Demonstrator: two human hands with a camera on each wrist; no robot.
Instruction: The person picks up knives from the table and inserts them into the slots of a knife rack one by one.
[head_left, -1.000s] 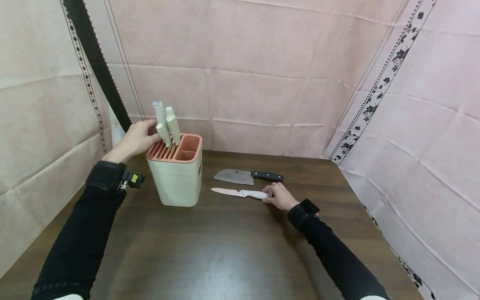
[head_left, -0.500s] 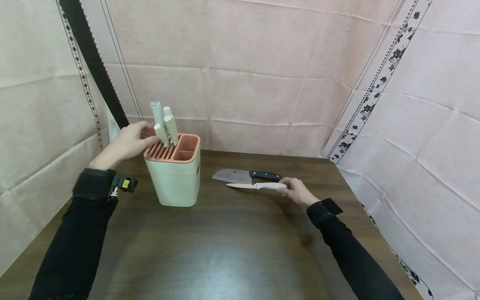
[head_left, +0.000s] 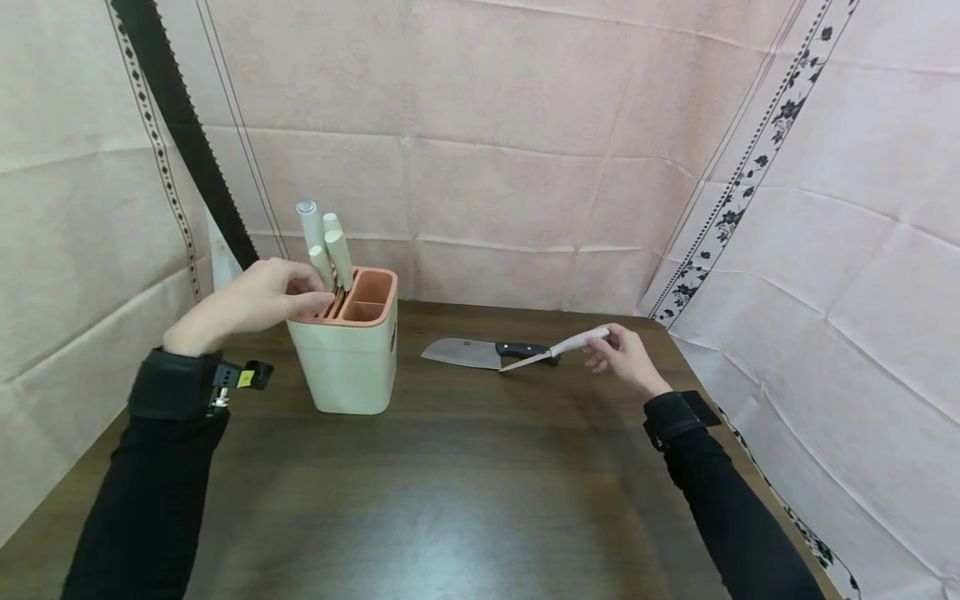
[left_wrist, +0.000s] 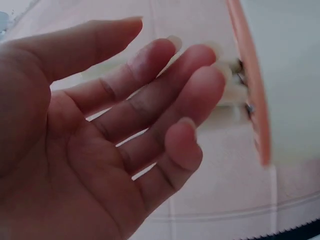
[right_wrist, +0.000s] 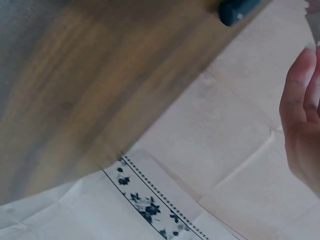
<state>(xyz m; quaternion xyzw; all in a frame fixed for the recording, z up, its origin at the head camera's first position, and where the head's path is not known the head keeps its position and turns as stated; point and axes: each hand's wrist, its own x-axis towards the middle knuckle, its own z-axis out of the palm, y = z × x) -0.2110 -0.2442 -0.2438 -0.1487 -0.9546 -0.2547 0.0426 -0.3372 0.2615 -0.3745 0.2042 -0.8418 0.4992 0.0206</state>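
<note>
The right grip (head_left: 622, 350) pinched the white knife (head_left: 558, 348) by its handle end, blade sloping down over the cleaver (head_left: 487, 353) below, while the left grip (head_left: 258, 296) (fingers loosely spread) rested against the knife block (head_left: 347, 358); so light a pinch risked a drop.

A steel cleaver with a black handle (head_left: 491, 352) lies flat on the dark brown wooden table (head_left: 450, 500), pink floral-bordered cloth (head_left: 750, 167) from nine to three o'clock.
</note>
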